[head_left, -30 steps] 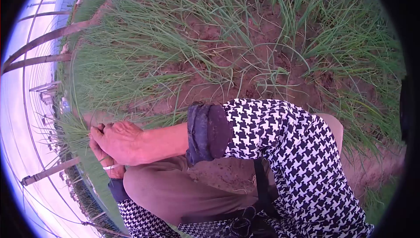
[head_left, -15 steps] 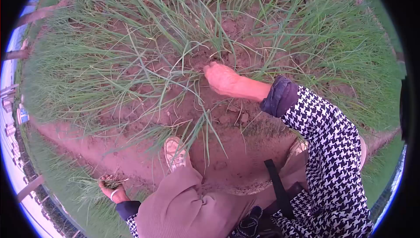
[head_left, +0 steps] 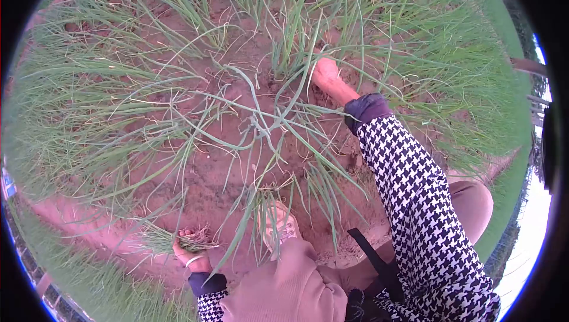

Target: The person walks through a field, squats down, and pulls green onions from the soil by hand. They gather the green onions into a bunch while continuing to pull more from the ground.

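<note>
My right hand (head_left: 327,74) reaches down among green grass-like plants (head_left: 284,49) near the upper middle, close to the soil. Its fingers are curled, and their tips are partly hidden by leaves, so what they hold cannot be made out. At the lower left, my left hand (head_left: 188,250) is wrapped round a small bunch of pulled plants (head_left: 163,239), roots toward the right and leaves toward the left. A pale bangle (head_left: 194,260) circles the left wrist.
Bare reddish soil (head_left: 201,174) lies between the clumps. One shoe (head_left: 280,224) stands at the lower middle, partly behind long leaves. Dense green growth (head_left: 65,109) covers the left side and more (head_left: 468,73) the right. A black strap (head_left: 370,254) hangs near my knees.
The view has shifted. My right hand has moved up and right, deeper among the leaves. My left hand, with its bunch, now appears further right and slightly higher.
</note>
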Available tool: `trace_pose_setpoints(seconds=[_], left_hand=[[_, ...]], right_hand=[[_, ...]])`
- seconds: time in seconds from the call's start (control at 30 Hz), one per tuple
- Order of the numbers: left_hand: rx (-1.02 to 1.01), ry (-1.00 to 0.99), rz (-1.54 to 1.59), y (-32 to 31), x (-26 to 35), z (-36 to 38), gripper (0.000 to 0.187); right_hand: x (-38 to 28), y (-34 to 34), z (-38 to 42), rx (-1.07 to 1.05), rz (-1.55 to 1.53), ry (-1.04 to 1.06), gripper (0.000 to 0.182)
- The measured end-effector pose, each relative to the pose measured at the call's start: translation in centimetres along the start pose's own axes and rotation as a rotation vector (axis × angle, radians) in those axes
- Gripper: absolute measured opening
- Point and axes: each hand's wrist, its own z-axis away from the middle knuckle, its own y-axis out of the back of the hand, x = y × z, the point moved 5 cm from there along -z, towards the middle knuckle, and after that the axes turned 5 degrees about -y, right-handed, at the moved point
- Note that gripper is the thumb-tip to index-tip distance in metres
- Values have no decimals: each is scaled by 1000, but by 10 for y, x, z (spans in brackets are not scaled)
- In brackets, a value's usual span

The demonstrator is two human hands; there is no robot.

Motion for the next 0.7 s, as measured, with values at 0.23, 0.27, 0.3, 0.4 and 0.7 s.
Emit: trace_pose_setpoints(seconds=[0.23,0.27,0.3,0.4,0.7], left_hand=[[66,15,40,10,-14,30,25],[137,37,32,6,-14,36,25],[118,47,34,5,-14,33,25],[74,62,8,26,-15,20,32],[-37,50,35,3,-14,23,26]], right_hand=[[-4,19,7,64,-132,127,18],[-3,24,15,78,-223,83,19],[0,28,23,93,-314,40,20],[-27,56,42,-11,-211,-229,18],[-73,30,42,-207,327,456,19]])
